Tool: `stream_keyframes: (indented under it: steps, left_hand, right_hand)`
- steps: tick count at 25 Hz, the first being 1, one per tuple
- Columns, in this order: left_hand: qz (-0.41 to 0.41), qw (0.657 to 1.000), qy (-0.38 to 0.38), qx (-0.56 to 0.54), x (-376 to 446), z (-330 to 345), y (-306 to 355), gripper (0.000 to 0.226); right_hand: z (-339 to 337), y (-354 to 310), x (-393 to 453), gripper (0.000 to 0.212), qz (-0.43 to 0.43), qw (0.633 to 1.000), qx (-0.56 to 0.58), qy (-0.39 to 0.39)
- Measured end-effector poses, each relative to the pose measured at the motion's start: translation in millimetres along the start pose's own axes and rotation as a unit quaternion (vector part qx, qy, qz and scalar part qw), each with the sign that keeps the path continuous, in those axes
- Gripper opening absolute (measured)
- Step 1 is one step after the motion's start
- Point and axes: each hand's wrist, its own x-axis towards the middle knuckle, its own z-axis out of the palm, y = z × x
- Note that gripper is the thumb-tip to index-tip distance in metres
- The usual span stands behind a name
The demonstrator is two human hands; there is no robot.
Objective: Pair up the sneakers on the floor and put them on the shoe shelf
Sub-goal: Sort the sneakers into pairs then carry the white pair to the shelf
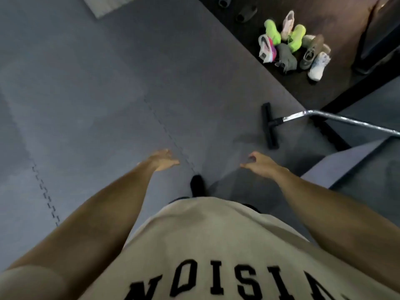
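Observation:
A heap of several sneakers lies on the dark floor at the upper right: two neon green ones (273, 31) (297, 37), a pale pink one (287, 23), a white and pink one (267, 48), grey and olive ones (286, 58) (311, 51), and a white one (318, 66). My left hand (162, 160) hangs low in the middle of the view, fingers straight, holding nothing. My right hand (259, 164) is beside it, fingers loosely curled and empty. Both hands are far from the sneakers. No shoe shelf is visible.
Grey interlocking foam mats (108, 94) cover the floor beneath me. A vacuum head (269, 126) with a metal tube (346, 121) lies between me and the sneakers. Two dark shoes (245, 14) sit farther back. My own black shoe (197, 185) shows below my hands.

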Motion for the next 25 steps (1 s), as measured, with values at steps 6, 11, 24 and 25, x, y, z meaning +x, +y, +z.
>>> stream_keyframes:
  steps: [6, 11, 24, 25]
  left_hand:
    - [0.04, 0.999, -0.009, -0.006, 90, -106, 59, 0.054]
    - [0.026, 1.0, -0.013, 0.001, 178, -174, 103, 0.068]
    - [0.023, 0.999, 0.007, 0.021, 354, -345, 276, 0.061]
    - [0.025, 0.999, 0.0, 0.03, 368, -359, 287, 0.062]
  right_hand:
    - [-66, -71, 81, 0.063, 0.029, 0.998, 0.044, 0.019]
    - [-123, -108, 163, 0.061, 0.047, 0.998, 0.047, 0.015]
    - [-334, -203, 356, 0.064, 0.039, 0.997, 0.06, 0.017]
    - [-346, -210, 370, 0.064, 0.047, 0.996, 0.068, 0.025]
